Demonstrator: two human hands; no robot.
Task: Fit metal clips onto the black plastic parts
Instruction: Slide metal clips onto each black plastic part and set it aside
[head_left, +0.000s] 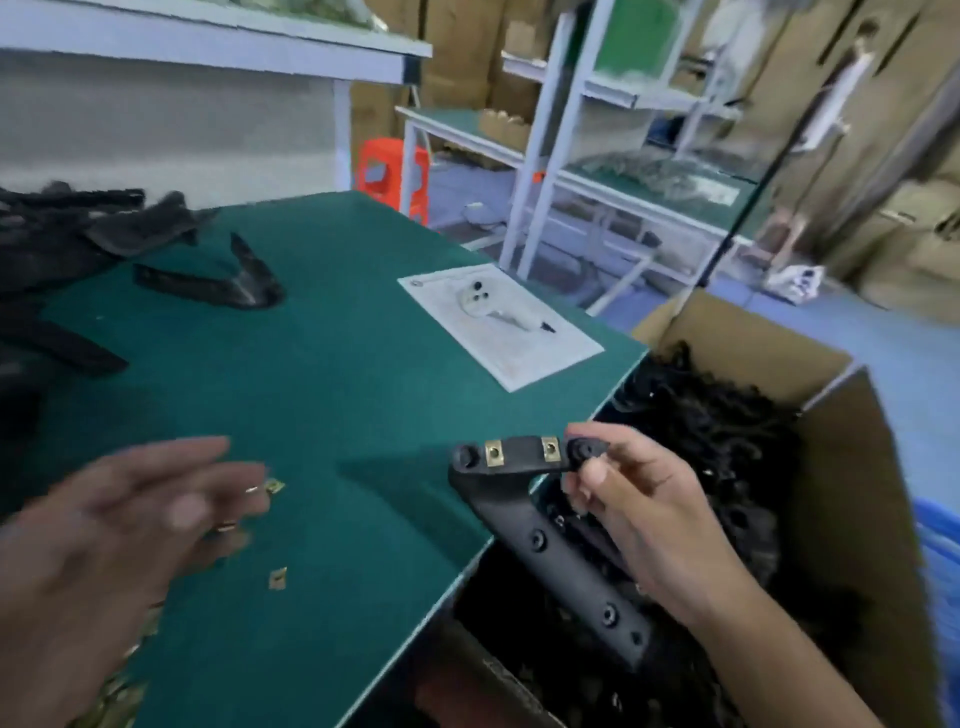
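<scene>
The right hand (631, 499) pinches one end of a black plastic part (540, 512) carrying two metal clips (521, 451), held over the cardboard box (852, 467) beside the green table (322, 353). The left hand (119, 535) — blurred, fingers spread — hovers above loose clips (277, 578) on the table.

my right hand (631, 499) is raised, thumb and fingertips pinched together on what it holds, forearm running down toward the lower right. my left hand (130, 525) hovers low, fingers spread and loose (too blurred to say more).
</scene>
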